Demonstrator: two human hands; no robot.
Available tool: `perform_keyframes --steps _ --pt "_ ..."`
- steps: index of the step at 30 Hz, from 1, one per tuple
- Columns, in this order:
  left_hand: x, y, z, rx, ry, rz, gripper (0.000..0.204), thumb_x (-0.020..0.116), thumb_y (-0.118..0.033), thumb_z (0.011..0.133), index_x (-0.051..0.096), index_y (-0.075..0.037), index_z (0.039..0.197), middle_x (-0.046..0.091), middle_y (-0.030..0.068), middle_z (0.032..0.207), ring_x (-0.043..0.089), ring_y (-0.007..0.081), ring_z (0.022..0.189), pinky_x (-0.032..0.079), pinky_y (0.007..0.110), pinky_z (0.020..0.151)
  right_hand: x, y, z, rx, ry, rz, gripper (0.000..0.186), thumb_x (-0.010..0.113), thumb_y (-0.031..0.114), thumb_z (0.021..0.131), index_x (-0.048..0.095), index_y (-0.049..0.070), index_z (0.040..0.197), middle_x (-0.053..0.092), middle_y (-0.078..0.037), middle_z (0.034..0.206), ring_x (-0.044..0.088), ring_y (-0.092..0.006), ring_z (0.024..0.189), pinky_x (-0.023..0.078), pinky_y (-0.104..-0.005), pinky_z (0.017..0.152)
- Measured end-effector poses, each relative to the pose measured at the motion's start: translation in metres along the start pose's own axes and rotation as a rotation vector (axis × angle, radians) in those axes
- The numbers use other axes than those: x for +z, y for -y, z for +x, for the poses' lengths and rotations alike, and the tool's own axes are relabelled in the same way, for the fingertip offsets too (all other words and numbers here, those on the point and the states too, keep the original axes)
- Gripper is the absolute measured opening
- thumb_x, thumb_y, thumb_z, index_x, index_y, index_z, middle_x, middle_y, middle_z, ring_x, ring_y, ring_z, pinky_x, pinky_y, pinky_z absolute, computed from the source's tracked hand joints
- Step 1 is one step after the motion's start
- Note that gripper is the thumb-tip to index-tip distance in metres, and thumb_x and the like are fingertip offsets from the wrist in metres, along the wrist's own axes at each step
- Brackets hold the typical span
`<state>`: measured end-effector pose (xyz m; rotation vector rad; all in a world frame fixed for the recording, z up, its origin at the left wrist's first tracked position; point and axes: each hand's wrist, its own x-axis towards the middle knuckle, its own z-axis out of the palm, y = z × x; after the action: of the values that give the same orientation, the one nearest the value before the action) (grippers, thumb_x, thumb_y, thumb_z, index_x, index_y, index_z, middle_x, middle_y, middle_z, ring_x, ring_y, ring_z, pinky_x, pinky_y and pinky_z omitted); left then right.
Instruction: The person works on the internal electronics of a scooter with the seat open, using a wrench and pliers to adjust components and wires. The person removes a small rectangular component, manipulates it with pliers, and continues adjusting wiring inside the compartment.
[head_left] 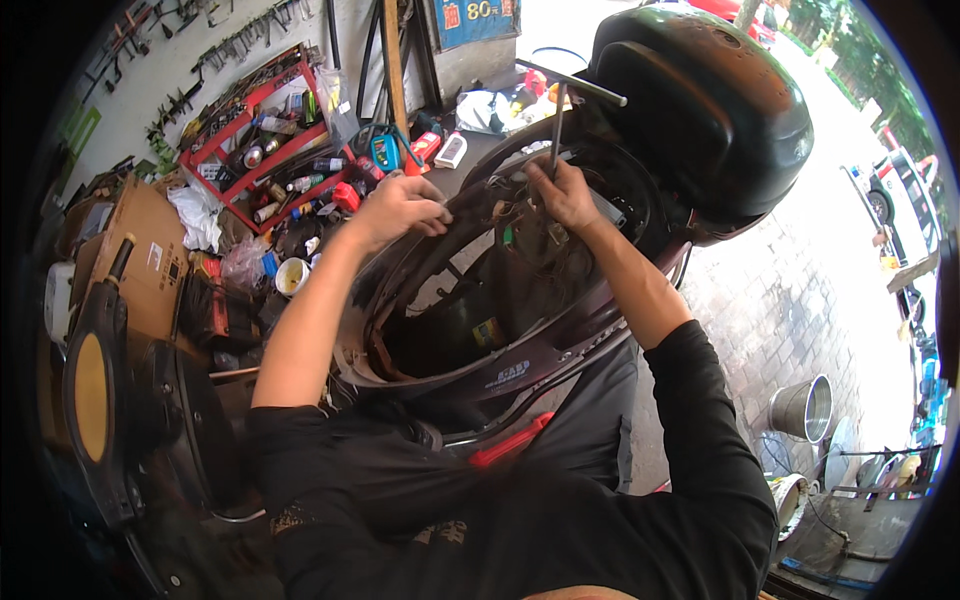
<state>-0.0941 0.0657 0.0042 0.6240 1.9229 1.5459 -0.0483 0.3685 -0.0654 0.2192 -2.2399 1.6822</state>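
A scooter with its seat off stands before me, its dark body panel [560,352] framing an open bay with wires and a dark tub [440,335] inside. My right hand [568,200] is closed round the shaft of a T-handle wrench [559,125], which stands nearly upright over the bay's far part. The wrench's lower end is hidden among wires and parts. Over the bay's left rim, my left hand [405,208] hangs with its fingers loosely bent and apart, nothing visible in them. A small green connector [507,236] shows between the hands.
Behind the bay sits a big black tail box [705,125]. At the left are a red shelf rack [250,140] full of cans and bottles, a cardboard box [145,255] and another scooter's parts. A metal bucket [802,408] stands on the paving at the right.
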Motion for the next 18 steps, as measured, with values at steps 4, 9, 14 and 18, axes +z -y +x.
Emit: perform_keyframes --steps 4,9,14,18 --pt "-0.07 0.026 -0.051 -0.045 -0.22 0.544 0.018 0.068 -0.01 0.082 0.067 0.004 0.092 0.072 0.0106 0.079 0.071 0.017 0.07 0.056 0.029 0.065 0.006 0.0 0.0 0.028 0.01 0.033 0.027 0.062 0.027 0.103 0.065 0.001 0.105 0.061 -0.003 0.067 0.058 -0.0104 0.06 0.048 -0.0308 0.055" --pt "-0.171 0.128 -0.151 -0.396 -0.381 0.758 0.029 0.072 -0.024 0.076 0.071 0.003 0.087 0.072 0.0163 0.074 0.071 0.0236 0.066 0.056 0.037 0.063 0.017 -0.016 0.001 -0.23 0.066 -0.174 0.028 0.064 0.026 0.101 0.065 -0.001 0.106 0.068 -0.011 0.078 0.064 -0.0181 0.069 0.052 -0.0358 0.065" --pt "-0.169 0.195 -0.196 -0.627 -0.166 1.262 0.039 0.068 -0.031 0.075 0.075 0.002 0.094 0.073 0.0253 0.097 0.072 0.0381 0.091 0.057 0.045 0.079 -0.004 -0.024 0.0 -0.038 0.052 -0.15 0.024 0.06 0.026 0.104 0.067 0.003 0.104 0.061 -0.002 0.076 0.059 -0.0109 0.064 0.049 -0.0297 0.056" --pt "-0.142 0.252 -0.273 -0.81 -0.091 1.103 0.03 0.071 -0.021 0.072 0.077 -0.003 0.095 0.073 0.0217 0.1 0.07 0.0369 0.097 0.055 0.045 0.084 0.026 -0.02 -0.007 -0.078 0.156 -0.016 0.022 0.059 0.025 0.105 0.064 0.003 0.105 0.055 0.002 0.067 0.052 -0.0064 0.055 0.043 -0.0236 0.049"
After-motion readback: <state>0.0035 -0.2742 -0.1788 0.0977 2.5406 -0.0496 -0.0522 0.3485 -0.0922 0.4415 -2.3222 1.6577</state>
